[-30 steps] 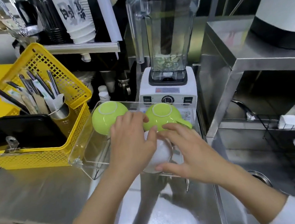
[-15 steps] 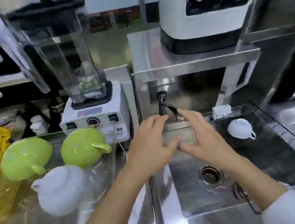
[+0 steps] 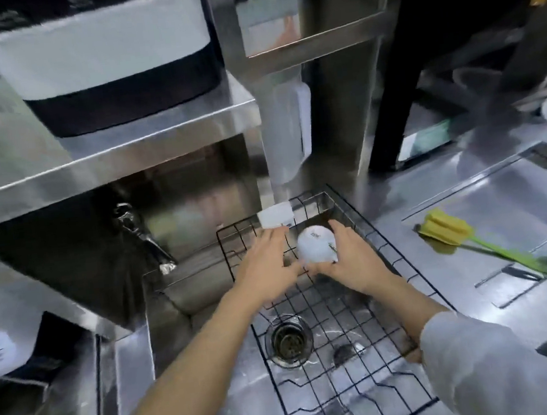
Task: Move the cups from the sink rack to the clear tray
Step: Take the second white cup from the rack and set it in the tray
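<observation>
A white cup [image 3: 315,245] sits upside down on the black wire sink rack [image 3: 345,311], near the rack's far end. My left hand [image 3: 265,268] lies against the cup's left side with the thumb under its near edge. My right hand [image 3: 351,260] wraps its right side, fingers over the top and thumb at the near edge. Both hands clasp the cup between them. The clear tray and the other cups are out of view.
The sink drain [image 3: 289,340] shows below the rack. A faucet [image 3: 142,236] hangs at the left under a steel shelf [image 3: 105,151] bearing a white machine [image 3: 94,57]. A yellow-green brush [image 3: 466,240] lies on the right drainboard. A small white block [image 3: 274,215] sits at the rack's far edge.
My view swung right from the clear tray to the sink. Both hands left the white cup set in the tray, crossed over the sink and closed around a white cup on the rack.
</observation>
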A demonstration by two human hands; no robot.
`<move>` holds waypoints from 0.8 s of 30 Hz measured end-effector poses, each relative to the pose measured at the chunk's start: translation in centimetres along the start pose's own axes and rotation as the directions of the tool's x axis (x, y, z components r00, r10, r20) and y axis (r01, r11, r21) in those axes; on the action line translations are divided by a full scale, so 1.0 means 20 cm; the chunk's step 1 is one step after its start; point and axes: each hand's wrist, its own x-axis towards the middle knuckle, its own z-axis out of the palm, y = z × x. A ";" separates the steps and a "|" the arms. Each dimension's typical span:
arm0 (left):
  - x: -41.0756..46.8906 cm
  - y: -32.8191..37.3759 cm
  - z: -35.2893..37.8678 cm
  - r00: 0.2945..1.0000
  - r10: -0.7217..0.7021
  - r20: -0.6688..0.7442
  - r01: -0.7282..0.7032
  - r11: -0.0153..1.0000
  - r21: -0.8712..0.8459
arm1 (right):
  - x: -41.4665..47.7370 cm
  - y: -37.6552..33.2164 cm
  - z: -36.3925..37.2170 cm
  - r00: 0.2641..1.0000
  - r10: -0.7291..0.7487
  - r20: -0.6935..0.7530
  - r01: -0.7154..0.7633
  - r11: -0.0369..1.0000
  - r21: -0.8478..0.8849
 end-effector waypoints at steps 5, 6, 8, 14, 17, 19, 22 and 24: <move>0.21 -0.04 0.21 0.990 -0.020 0.141 0.012 0.998 0.061 | 0.18 0.12 0.12 0.999 -0.029 0.030 0.030 0.998 -0.048; 0.25 -0.05 0.24 0.987 -0.029 0.158 0.020 0.998 0.059 | 0.21 0.12 0.15 0.999 -0.031 0.038 0.033 0.998 -0.053; 0.33 -0.07 0.32 0.980 -0.059 0.191 0.051 0.998 0.049 | 0.26 0.14 0.20 0.998 -0.027 0.054 0.032 0.994 -0.101; 0.41 -0.11 0.39 0.967 -0.074 0.243 0.055 0.995 0.085 | 0.30 0.12 0.26 0.999 0.033 -0.017 -0.035 0.983 -0.179; 0.37 -0.12 0.36 0.976 -0.035 0.214 0.042 0.999 -0.029 | 0.28 0.09 0.22 1.000 0.019 0.018 -0.017 0.992 -0.122; 0.33 -0.11 0.31 0.986 0.009 0.167 0.012 0.992 -0.124 | 0.24 0.07 0.16 1.000 -0.012 0.010 0.013 0.999 -0.045; 0.27 -0.05 0.17 0.996 0.071 0.063 -0.059 0.983 -0.177 | 0.19 -0.02 0.05 0.996 -0.075 -0.052 0.077 0.996 0.042; 0.20 0.00 0.06 0.995 0.100 0.004 -0.098 0.981 -0.165 | 0.14 -0.11 -0.04 0.992 -0.102 -0.072 0.107 0.993 0.059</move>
